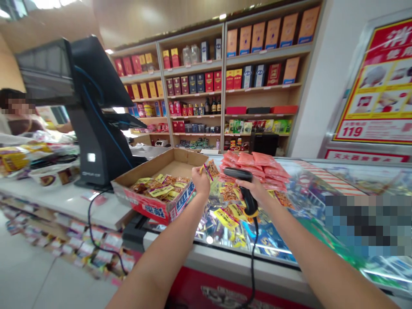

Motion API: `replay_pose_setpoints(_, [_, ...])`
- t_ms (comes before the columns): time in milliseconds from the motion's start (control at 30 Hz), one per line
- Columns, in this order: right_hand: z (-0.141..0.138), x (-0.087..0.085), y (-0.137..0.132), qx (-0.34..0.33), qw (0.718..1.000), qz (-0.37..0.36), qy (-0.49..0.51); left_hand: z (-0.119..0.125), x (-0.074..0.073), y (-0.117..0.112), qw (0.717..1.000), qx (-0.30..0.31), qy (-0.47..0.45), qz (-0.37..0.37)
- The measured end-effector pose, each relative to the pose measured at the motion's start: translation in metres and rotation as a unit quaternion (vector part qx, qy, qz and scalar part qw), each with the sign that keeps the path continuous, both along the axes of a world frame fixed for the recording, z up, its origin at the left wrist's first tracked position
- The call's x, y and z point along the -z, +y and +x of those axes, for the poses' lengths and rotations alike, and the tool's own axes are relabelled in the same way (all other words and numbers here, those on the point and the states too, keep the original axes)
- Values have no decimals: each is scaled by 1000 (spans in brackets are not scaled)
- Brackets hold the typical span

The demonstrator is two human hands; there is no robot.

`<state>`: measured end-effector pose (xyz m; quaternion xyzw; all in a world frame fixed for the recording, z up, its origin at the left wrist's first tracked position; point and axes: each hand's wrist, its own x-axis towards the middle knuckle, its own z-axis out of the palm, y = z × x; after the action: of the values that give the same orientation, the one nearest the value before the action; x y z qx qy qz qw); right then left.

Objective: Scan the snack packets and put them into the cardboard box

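The clearest writing we could read was "119" on a red and yellow poster (380,92) at the right; the red box print and the packet labels stayed too small or blurred to make out. Our left hand (201,182) was closed, pinching a yellow snack packet (210,169) between its fingers just above a cardboard box (151,202) of similar packets. Our right hand (252,189) gripped a black corded barcode scanner (246,189). Pink packets (254,165) lay on a glass display case (244,251). A white surface (64,201) held the box and a black till screen (93,128), with a person (19,124) beyond it. Wooden shelves (199,68) of boxed bottles filled the back wall.
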<state>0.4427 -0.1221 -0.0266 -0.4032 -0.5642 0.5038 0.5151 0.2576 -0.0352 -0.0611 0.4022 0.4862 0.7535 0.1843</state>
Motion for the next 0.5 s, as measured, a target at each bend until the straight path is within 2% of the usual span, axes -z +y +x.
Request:
replay_pose_setpoints(100, [-27, -18, -1, -44, 999, 0, -22, -17, -21, 0, 991, -27, -124, 34])
replay_pose_setpoints(233, [-70, -40, -3, -94, 995, 29, -13, -61, -51, -11, 965, -69, -244, 72])
replay_pose_setpoints(300, [-87, -47, -6, -107, 993, 36, -20, -87, -64, -22, 958, -112, -247, 93])
replay_pose_setpoints(400, [-100, -48, -9, -115, 992, 29, -35, -118, -79, -42, 952, -190, -197, 135])
replay_pose_setpoints(500, [-95, -40, -6, -106, 994, 27, -28, -122, -86, -58, 949, -214, -121, 199])
